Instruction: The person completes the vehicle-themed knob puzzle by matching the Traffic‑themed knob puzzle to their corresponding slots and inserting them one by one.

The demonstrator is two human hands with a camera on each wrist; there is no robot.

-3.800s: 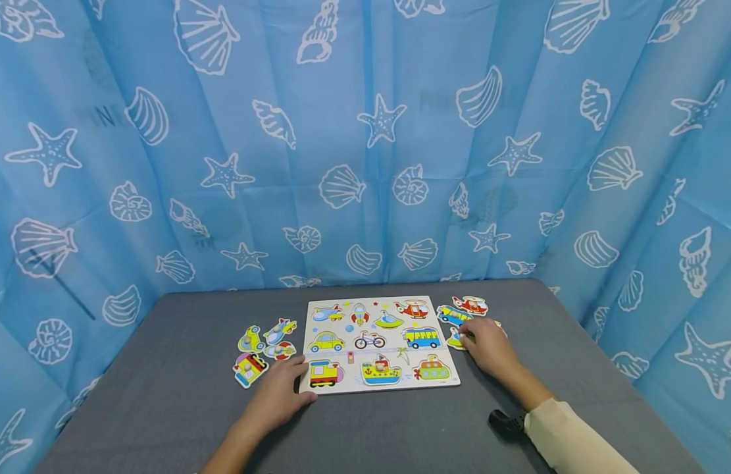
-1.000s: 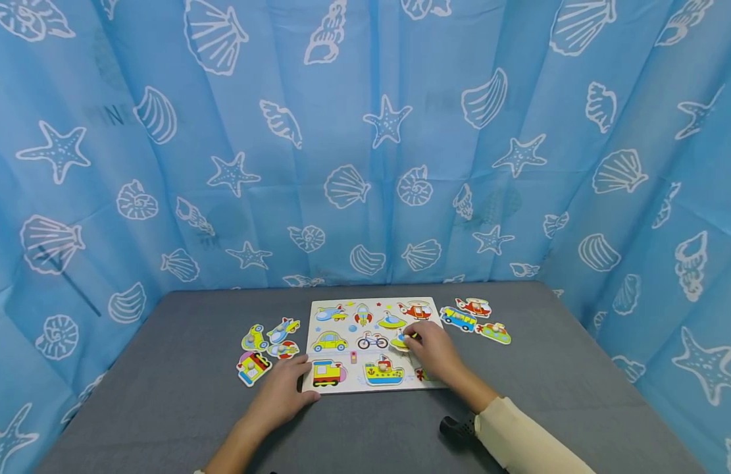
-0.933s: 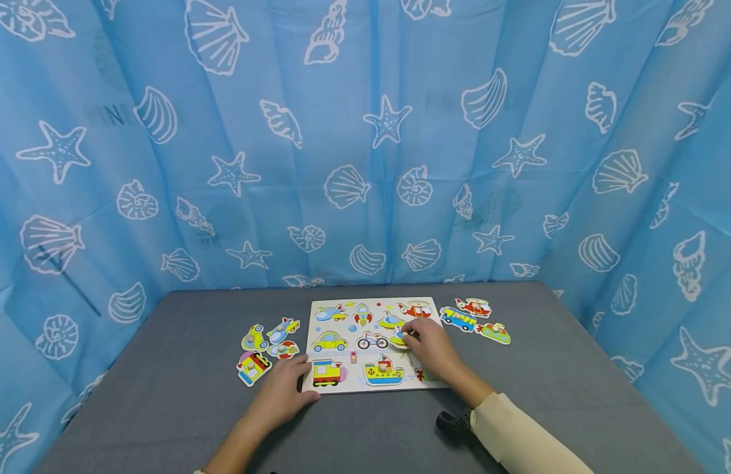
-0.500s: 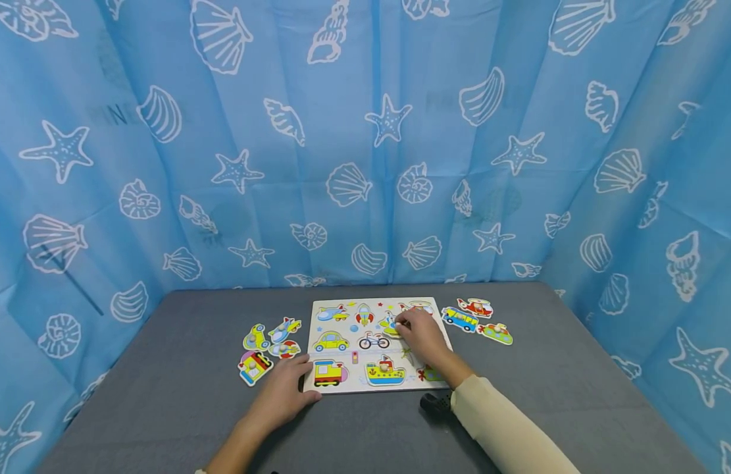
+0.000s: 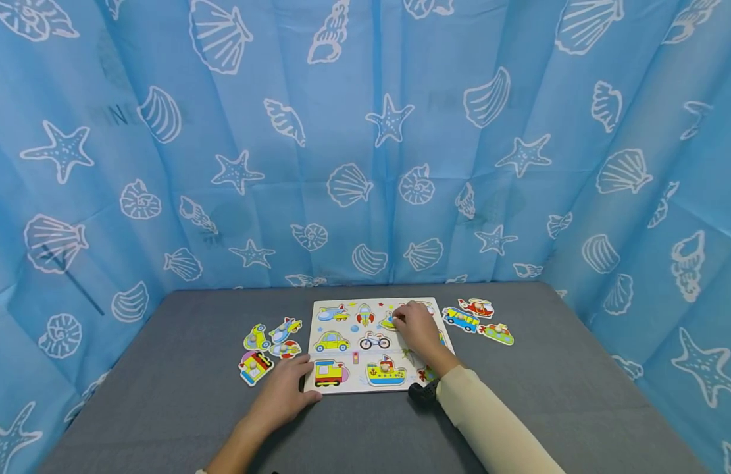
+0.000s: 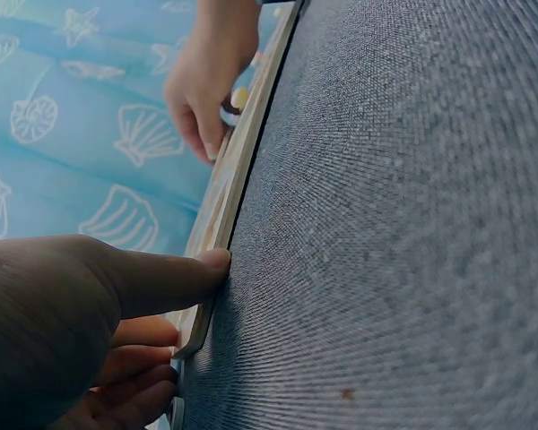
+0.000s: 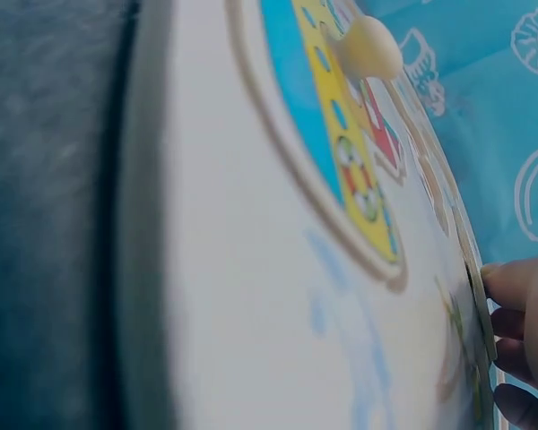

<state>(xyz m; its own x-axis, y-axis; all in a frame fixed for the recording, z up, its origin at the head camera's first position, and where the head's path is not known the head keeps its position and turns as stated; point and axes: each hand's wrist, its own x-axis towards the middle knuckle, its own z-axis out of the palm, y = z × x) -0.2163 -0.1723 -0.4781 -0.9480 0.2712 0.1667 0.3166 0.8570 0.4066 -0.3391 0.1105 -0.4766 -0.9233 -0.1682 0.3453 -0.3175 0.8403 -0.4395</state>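
A white wooden puzzle board [image 5: 356, 380] with printed vehicles lies on the grey table. My left hand [image 5: 279, 395] holds its front left corner; in the left wrist view the thumb [image 6: 175, 279] lies along the board's edge and the other fingers bend round the side. My right hand [image 5: 420, 330] pinches a flying saucer puzzle piece [image 5: 387, 322] over the matching saucer picture in the board's top row. Its thumb and fingers partly cover the piece. A ship puzzle piece [image 5: 385, 374], with a round knob [image 7: 374, 49], sits in the bottom row.
Left of the board lie the car piece [image 5: 256, 337], plane piece [image 5: 285, 329], rocket piece [image 5: 285, 349] and train piece [image 5: 255, 367]. Helicopter [image 5: 476, 307], bus [image 5: 461, 320] and submarine pieces [image 5: 495, 333] lie to the right. A blue seashell curtain [image 5: 365, 217] hangs behind.
My right hand has taken the flying saucer piece from the right-hand group and carried it left over the board, then farther back to the top row. The left hand has stayed at the corner.
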